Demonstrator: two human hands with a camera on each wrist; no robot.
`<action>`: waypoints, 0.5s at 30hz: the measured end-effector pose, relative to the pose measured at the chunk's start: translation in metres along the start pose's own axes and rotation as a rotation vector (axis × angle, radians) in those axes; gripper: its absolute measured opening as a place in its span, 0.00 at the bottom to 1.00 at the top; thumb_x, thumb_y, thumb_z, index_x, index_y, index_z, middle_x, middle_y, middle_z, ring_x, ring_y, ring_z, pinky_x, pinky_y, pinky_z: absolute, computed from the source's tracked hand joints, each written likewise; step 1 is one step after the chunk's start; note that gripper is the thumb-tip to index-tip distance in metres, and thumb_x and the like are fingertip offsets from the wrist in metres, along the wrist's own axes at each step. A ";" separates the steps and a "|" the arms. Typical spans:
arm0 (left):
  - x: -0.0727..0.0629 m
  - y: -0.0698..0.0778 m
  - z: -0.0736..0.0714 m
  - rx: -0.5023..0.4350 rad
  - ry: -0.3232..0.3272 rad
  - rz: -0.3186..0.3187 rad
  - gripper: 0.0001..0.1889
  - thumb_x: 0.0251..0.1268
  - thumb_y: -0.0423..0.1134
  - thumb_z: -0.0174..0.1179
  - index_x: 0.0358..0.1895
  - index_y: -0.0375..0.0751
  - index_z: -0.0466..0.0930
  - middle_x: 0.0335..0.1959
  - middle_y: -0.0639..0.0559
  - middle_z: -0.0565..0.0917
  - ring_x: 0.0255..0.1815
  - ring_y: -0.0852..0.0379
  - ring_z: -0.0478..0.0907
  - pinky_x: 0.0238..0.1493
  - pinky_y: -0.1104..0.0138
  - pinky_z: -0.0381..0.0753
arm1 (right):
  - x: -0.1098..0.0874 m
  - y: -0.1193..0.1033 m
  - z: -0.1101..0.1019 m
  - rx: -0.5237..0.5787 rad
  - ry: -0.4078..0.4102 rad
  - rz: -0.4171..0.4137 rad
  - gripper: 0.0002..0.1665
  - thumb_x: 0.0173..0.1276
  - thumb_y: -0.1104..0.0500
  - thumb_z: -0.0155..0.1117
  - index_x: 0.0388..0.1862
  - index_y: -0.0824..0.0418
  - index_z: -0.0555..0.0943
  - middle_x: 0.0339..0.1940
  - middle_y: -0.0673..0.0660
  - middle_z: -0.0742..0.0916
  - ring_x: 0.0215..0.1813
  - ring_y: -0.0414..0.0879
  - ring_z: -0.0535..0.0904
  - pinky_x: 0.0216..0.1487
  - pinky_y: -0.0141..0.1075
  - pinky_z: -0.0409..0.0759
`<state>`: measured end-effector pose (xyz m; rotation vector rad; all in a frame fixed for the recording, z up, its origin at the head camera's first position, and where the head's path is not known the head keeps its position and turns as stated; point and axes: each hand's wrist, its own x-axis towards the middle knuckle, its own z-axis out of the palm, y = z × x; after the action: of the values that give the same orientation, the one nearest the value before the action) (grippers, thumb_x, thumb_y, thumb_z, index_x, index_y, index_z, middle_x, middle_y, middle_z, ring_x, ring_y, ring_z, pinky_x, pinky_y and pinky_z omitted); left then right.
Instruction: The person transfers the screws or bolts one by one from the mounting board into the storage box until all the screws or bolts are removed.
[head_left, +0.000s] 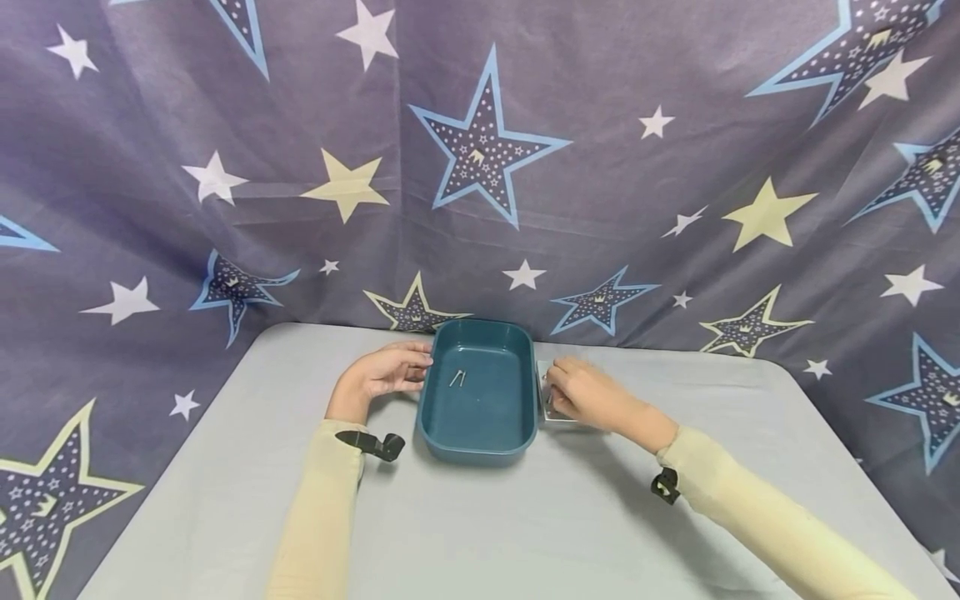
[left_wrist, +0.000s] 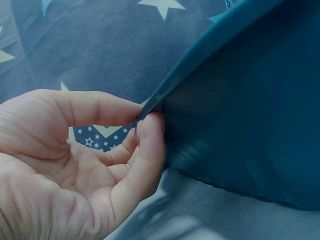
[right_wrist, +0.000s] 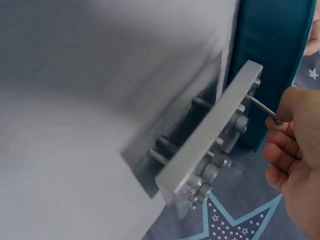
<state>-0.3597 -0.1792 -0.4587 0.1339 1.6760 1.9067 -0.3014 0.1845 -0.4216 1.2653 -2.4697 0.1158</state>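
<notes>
My left hand (head_left: 388, 368) holds the rim of a teal plastic bin (head_left: 480, 429) on its left side. In the left wrist view, thumb and fingertips pinch the rim. Two thin metal pins (head_left: 457, 378) lie on the bin's floor. Against the bin's right side stands a silver metal block (right_wrist: 212, 131), with several bolt heads (right_wrist: 210, 172) along one face and rods sticking out the other. Over it, my right hand (head_left: 588, 393) pinches the end of a thin metal pin (right_wrist: 262, 106) between thumb and forefinger. The pin's other end meets the block's face near one end.
A pale grey cloth-covered table (head_left: 480, 533) lies under everything. Behind it hangs a dark curtain (head_left: 600, 167) with a star pattern. Black straps (head_left: 371, 444) with small wrist cameras sit on both sleeves.
</notes>
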 end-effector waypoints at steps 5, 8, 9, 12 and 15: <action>0.001 0.000 0.000 0.004 -0.001 -0.001 0.18 0.76 0.29 0.49 0.65 0.29 0.63 0.33 0.57 0.81 0.33 0.65 0.79 0.38 0.70 0.83 | 0.003 0.004 -0.004 -0.076 0.020 -0.019 0.03 0.61 0.66 0.63 0.33 0.63 0.78 0.30 0.53 0.78 0.34 0.47 0.74 0.39 0.39 0.76; 0.002 -0.001 -0.001 -0.001 -0.008 0.000 0.16 0.76 0.29 0.49 0.62 0.31 0.65 0.33 0.57 0.81 0.33 0.64 0.79 0.38 0.70 0.83 | 0.004 0.006 -0.005 -0.105 0.025 -0.022 0.02 0.63 0.65 0.62 0.34 0.62 0.77 0.31 0.53 0.78 0.35 0.47 0.74 0.40 0.40 0.75; 0.002 -0.001 -0.001 -0.001 -0.009 0.000 0.16 0.76 0.29 0.49 0.62 0.31 0.65 0.33 0.57 0.81 0.33 0.64 0.79 0.38 0.70 0.83 | 0.004 0.006 -0.006 -0.108 0.023 -0.021 0.02 0.63 0.65 0.62 0.34 0.61 0.77 0.31 0.53 0.78 0.35 0.47 0.74 0.41 0.40 0.74; 0.002 -0.001 -0.002 0.000 -0.006 -0.002 0.14 0.76 0.29 0.49 0.60 0.32 0.66 0.32 0.57 0.81 0.33 0.64 0.78 0.38 0.71 0.83 | 0.006 0.007 -0.009 -0.116 0.036 -0.025 0.05 0.61 0.65 0.65 0.34 0.61 0.77 0.31 0.52 0.78 0.35 0.47 0.73 0.39 0.39 0.73; 0.002 -0.001 -0.002 0.001 -0.006 -0.003 0.13 0.76 0.29 0.49 0.60 0.33 0.67 0.32 0.57 0.81 0.33 0.64 0.78 0.38 0.71 0.83 | 0.010 0.007 -0.013 -0.121 0.059 -0.030 0.05 0.60 0.66 0.65 0.34 0.61 0.78 0.31 0.53 0.79 0.35 0.47 0.73 0.37 0.37 0.71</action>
<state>-0.3618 -0.1800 -0.4606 0.1376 1.6721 1.9019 -0.3090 0.1842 -0.4058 1.2295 -2.3687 -0.0045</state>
